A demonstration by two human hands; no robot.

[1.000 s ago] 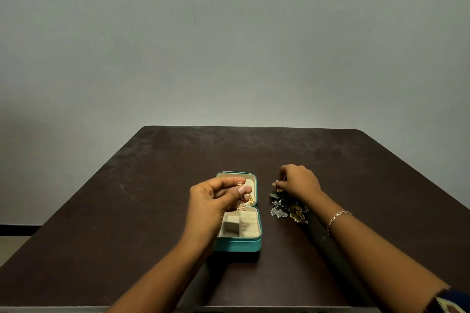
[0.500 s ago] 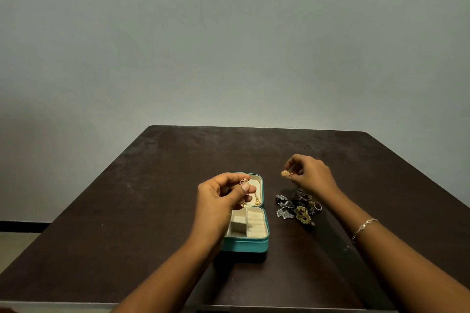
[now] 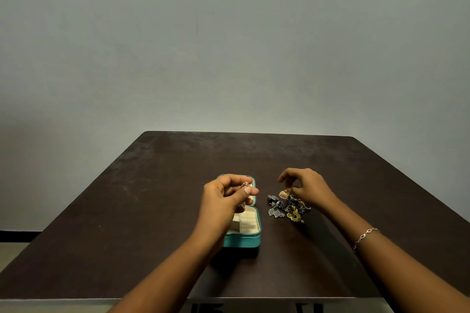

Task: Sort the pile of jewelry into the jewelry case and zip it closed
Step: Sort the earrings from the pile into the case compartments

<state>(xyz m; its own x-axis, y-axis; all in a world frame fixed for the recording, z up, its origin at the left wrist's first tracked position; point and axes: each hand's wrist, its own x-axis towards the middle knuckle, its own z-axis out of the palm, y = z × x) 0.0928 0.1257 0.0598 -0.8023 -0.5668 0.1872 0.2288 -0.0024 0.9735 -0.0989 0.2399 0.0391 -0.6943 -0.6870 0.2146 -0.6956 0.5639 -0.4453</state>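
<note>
Gold dangly earring (image 3: 241,208) hangs over the open teal case (image 3: 244,241), pinched by the left hand (image 3: 223,202); the right hand (image 3: 309,185) pinches a bell earring (image 3: 283,193) just above the pile (image 3: 284,209) beside it. Either could slip from a loose pinch, or catch on the pile

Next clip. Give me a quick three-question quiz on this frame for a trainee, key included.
1. True or false: the teal jewelry case is zipped shut.
2. Where does the jewelry pile lie? A) inside the case B) on the table, to the case's right C) on the table, to the case's left
3. What does the right hand pinch just above the pile?

Key
1. False: it lies open, and the left hand pinches a gold earring over it.
2. B
3. A bell-shaped earring.
</note>
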